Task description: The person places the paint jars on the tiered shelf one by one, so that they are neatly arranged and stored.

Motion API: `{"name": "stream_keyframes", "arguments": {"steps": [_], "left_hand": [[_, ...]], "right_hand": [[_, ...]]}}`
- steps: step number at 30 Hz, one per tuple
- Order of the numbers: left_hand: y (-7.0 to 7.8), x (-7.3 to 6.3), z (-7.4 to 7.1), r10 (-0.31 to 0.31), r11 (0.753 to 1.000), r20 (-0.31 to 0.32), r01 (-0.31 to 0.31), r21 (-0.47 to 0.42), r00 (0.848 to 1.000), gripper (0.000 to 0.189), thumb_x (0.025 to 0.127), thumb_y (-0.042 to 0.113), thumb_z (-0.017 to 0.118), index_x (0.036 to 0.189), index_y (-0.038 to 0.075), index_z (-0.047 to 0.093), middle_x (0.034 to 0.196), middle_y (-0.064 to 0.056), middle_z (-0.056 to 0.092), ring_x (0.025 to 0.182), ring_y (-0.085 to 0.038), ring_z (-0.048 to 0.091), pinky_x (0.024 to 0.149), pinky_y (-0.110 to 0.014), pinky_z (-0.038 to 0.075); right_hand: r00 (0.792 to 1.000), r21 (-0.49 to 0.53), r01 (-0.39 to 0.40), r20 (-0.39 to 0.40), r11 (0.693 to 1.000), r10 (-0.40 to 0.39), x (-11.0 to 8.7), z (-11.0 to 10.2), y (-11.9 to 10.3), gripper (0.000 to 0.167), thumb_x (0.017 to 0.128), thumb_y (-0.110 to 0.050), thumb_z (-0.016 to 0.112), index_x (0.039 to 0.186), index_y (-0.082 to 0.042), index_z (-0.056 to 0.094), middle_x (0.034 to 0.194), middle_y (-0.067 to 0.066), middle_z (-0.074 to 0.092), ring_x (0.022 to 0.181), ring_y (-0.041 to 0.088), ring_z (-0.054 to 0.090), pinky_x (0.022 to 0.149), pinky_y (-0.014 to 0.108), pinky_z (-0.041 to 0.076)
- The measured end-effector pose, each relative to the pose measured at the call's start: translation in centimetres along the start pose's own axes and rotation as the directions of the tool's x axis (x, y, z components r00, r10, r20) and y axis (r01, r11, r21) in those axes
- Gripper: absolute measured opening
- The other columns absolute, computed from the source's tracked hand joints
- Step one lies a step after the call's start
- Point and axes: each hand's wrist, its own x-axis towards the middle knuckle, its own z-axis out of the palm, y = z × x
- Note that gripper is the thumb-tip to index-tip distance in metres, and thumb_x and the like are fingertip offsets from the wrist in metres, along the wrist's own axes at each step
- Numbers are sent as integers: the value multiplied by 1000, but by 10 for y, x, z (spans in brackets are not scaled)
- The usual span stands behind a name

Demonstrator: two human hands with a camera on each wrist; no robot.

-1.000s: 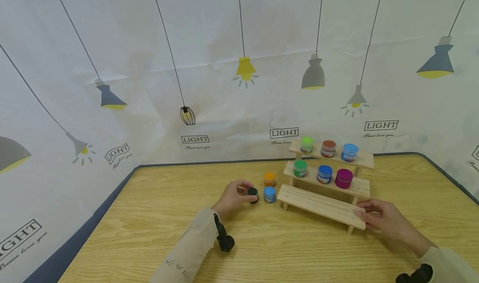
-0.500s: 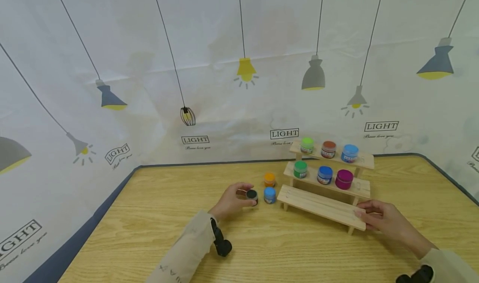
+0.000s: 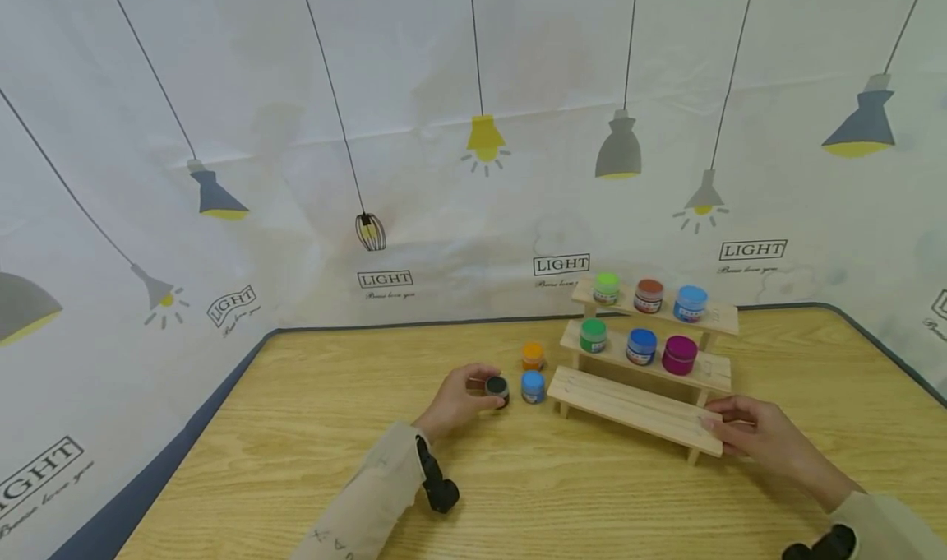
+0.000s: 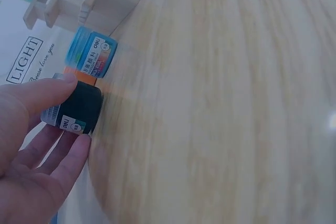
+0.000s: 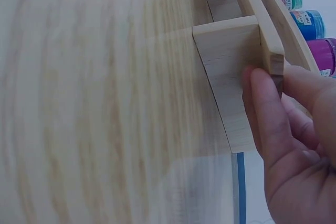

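Note:
My left hand (image 3: 455, 400) holds a small black paint jar (image 3: 497, 390) between thumb and fingers, low at the tabletop. In the left wrist view, the thumb lies along the lid side of this jar (image 4: 79, 106) and the fingertips reach its lower side. A light-blue-lidded jar (image 3: 533, 386) stands just right of it, with an orange jar (image 3: 533, 355) behind. My right hand (image 3: 762, 432) pinches the right end of the lowest step of a three-tier wooden stand (image 3: 629, 408). In the right wrist view, fingers go under the step's board (image 5: 265, 35), thumb above.
The middle step carries a green jar (image 3: 593, 335), a blue jar (image 3: 641, 346) and a purple jar (image 3: 680, 354). On the top step are a lime jar (image 3: 606, 288), a brown-red jar (image 3: 649, 295) and a light blue jar (image 3: 691, 303). A printed backdrop (image 3: 444, 215) rises behind the wooden table (image 3: 533, 494).
My left hand has shifted slightly left and toward me with the black jar, whose lid now faces more upward. The right hand and the stand stay as they were.

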Motion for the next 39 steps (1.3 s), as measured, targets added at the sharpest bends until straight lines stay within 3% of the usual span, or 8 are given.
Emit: {"name": "stream_keyframes", "arguments": {"steps": [6, 11, 17, 25, 30, 39], "left_hand": [[1, 0, -6, 19, 998, 25, -20, 53, 1000, 41, 78, 16, 69, 116, 7, 57, 108, -3, 57, 99, -23, 53, 82, -38, 45], [10, -3, -10, 71, 995, 48, -74, 61, 996, 43, 77, 18, 70, 115, 7, 57, 108, -4, 57, 101, -23, 52, 80, -37, 45], [27, -8, -6, 138, 989, 107, -142, 30, 985, 41, 75, 11, 71, 114, 3, 57, 106, -5, 57, 98, -21, 54, 74, -27, 49], [52, -11, 13, 197, 980, 197, -199, -9, 960, 41, 75, 7, 70, 114, 5, 58, 106, -5, 56, 97, -19, 53, 73, -21, 48], [63, -5, 30, 216, 976, 220, -215, -27, 951, 41, 74, 5, 70, 114, 5, 58, 104, -4, 57, 92, -15, 55, 71, -19, 48], [87, 6, 67, 286, 958, 271, -283, -52, 919, 38, 76, 9, 70, 112, 4, 58, 101, 1, 58, 91, -4, 53, 71, -16, 47]], "right_hand": [[1000, -4, 0, -10, 1000, 0, 1, 1, 2, 43, 91, -16, 51, 113, 20, 42, 96, 17, 55, 78, 4, 58, 65, 29, 52], [1000, -4, 2, -8, 1000, -2, 0, 1, 1, 43, 91, -16, 51, 113, 20, 42, 96, 17, 55, 78, 3, 58, 64, 29, 52], [1000, -7, 3, -14, 1000, -3, 0, 1, -1, 43, 91, -16, 51, 113, 20, 42, 95, 17, 55, 78, 3, 57, 64, 29, 52], [1000, -9, 12, -16, 1000, -12, 0, 1, -2, 43, 91, -16, 51, 113, 20, 42, 95, 17, 55, 77, 3, 57, 64, 29, 52], [1000, -12, -10, -18, 1000, 10, 1, 1, -2, 44, 91, -17, 51, 114, 20, 42, 96, 17, 55, 77, 4, 58, 64, 29, 52], [1000, -13, -19, -15, 1000, 19, -1, 1, -1, 45, 91, -18, 50, 114, 20, 42, 96, 17, 55, 78, 4, 58, 64, 29, 52]]}}
